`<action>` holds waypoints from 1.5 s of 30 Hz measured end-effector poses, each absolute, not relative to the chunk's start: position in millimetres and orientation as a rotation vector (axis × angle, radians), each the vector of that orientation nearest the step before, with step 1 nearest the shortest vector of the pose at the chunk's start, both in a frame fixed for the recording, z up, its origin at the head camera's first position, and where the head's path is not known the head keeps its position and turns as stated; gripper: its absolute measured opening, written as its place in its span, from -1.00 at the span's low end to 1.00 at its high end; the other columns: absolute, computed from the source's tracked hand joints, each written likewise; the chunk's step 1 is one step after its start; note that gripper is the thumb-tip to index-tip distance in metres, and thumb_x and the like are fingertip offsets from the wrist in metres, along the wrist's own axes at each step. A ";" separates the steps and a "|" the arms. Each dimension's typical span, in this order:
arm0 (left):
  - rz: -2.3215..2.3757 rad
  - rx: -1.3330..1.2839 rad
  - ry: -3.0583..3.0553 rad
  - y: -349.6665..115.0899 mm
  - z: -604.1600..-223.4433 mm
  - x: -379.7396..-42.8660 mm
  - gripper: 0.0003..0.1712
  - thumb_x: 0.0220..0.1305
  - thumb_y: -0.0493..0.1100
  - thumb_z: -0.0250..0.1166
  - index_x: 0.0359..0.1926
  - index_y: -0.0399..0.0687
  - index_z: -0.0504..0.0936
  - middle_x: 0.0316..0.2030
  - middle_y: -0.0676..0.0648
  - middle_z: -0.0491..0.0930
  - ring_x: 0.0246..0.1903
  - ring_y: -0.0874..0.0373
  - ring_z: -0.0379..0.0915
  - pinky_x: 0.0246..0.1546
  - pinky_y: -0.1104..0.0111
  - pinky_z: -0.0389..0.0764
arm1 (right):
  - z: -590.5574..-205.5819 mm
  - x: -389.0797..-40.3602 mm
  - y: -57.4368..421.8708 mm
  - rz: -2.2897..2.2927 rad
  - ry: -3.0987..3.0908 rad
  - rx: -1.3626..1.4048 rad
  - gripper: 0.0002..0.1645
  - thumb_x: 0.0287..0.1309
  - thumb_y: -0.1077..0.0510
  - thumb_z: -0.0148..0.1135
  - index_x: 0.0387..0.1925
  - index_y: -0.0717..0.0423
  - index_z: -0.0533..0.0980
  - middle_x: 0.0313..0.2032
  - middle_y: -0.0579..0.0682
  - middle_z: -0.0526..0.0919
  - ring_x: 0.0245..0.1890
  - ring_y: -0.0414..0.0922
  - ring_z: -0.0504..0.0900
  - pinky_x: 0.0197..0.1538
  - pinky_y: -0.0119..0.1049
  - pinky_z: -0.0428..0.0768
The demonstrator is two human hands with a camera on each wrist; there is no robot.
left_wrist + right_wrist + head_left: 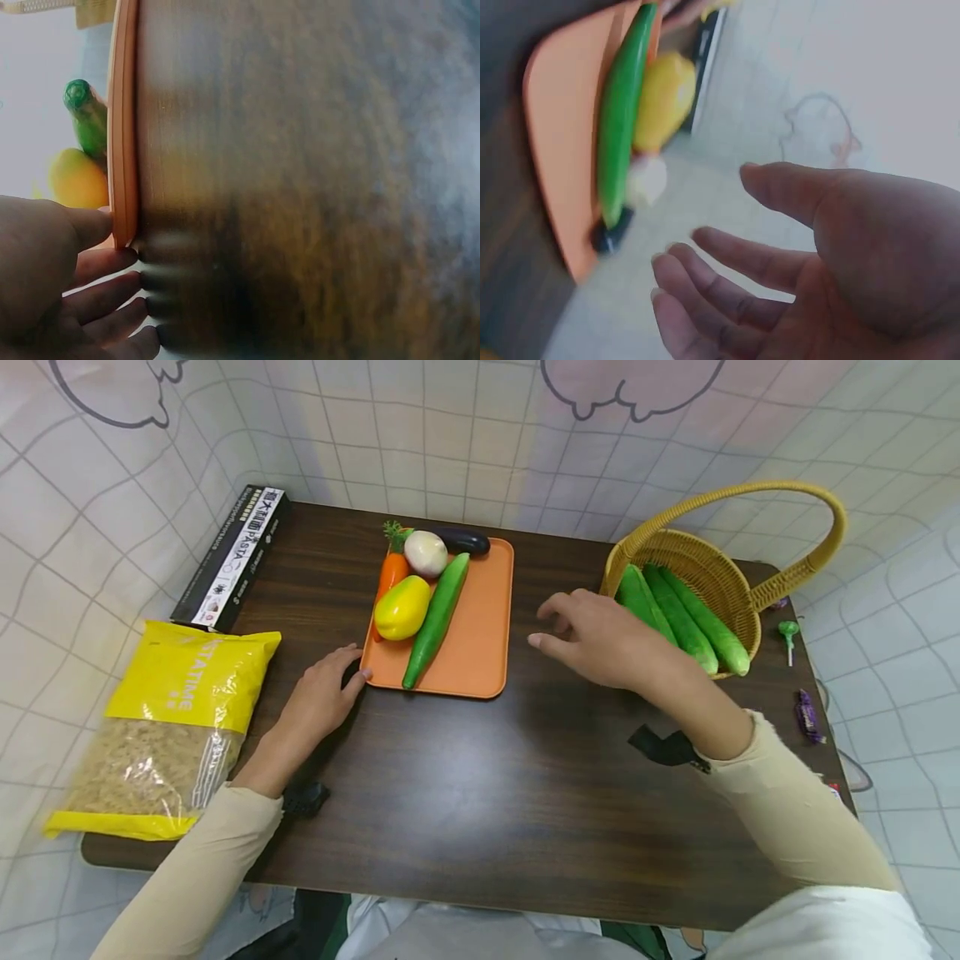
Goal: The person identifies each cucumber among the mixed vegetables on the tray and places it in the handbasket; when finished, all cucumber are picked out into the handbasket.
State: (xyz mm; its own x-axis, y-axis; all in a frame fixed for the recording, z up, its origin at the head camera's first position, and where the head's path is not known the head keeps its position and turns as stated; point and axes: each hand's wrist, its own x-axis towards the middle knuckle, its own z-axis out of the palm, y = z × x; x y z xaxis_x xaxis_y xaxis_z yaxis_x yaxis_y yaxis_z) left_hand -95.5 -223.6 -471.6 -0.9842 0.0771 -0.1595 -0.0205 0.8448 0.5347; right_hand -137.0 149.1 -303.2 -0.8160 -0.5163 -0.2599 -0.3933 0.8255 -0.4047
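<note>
On an orange tray [480, 643] lie a green cucumber [441, 620], a yellow bell pepper [402, 608], a carrot [392, 572], a white rounded vegetable [426, 554] and a dark eggplant [463, 540]. My left hand [318, 695] rests at the tray's near left corner; in the left wrist view its thumb [91, 226] touches the rim and the other fingers extend loosely beside it. Between tray and basket, my right hand [600, 639] hovers over the table with loosely bent fingers and holds nothing. Close beyond it, a woven basket [701, 547] contains several cucumbers [678, 618].
A yellow pasta bag [176, 727] and a black pasta box [232, 556] lie on the left of the brown table [480, 810]. Along the right edge are a green lollipop [789, 635] and a purple wrapped candy [808, 717]. The basket's tall handle [750, 489] arches up.
</note>
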 end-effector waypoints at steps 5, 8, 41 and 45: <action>0.828 0.057 2.841 -223.5 -472.4 -97.4 -0.37 0.52 0.04 0.13 0.44 -0.21 0.34 0.45 -0.24 0.21 0.41 -0.24 0.10 0.37 -0.15 0.13 | -334.4 -147.7 112.1 -0.608 2.570 -0.712 -0.42 0.48 -0.11 0.06 0.37 0.08 0.34 -0.08 0.03 0.55 -0.12 -0.07 0.54 -0.06 -0.13 0.54; 0.828 0.064 2.835 -223.5 -472.7 -97.7 -0.36 0.52 0.05 0.13 0.44 -0.21 0.33 0.45 -0.25 0.21 0.41 -0.25 0.10 0.37 -0.16 0.12 | -353.6 -160.7 92.9 -0.682 2.511 -0.701 -0.41 0.53 -0.06 -0.02 0.45 0.03 0.23 -0.04 0.02 0.54 -0.15 -0.09 0.55 -0.11 -0.16 0.56; 0.818 0.046 2.839 -223.6 -470.7 -98.0 -0.37 0.53 0.04 0.12 0.44 -0.18 0.33 0.47 -0.22 0.19 0.43 -0.21 0.08 0.38 -0.14 0.12 | -427.5 -197.9 34.5 -0.648 2.725 -0.330 -0.20 0.37 -0.35 0.04 0.48 -0.11 0.19 0.20 0.28 0.20 -0.26 0.06 0.49 -0.30 -0.17 0.52; 0.812 0.036 2.846 -225.2 -470.6 -97.4 -0.38 0.53 0.04 0.12 0.44 -0.18 0.34 0.46 -0.22 0.20 0.42 -0.22 0.08 0.38 -0.14 0.12 | -428.7 -198.1 28.5 -0.600 2.764 -0.245 -0.09 0.29 -0.48 -0.01 0.50 -0.13 0.16 0.24 0.30 0.21 -0.21 0.08 0.48 -0.25 -0.08 0.54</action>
State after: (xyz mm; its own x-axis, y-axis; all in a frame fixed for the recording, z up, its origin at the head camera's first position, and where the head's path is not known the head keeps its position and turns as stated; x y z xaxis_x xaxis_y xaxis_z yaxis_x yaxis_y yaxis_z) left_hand -97.4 -225.2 -470.6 -0.9832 0.0730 -0.1676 -0.0264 0.8504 0.5255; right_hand -198.1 28.5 -428.7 -0.9399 -0.2275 -0.2546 -0.1013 0.8980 -0.4282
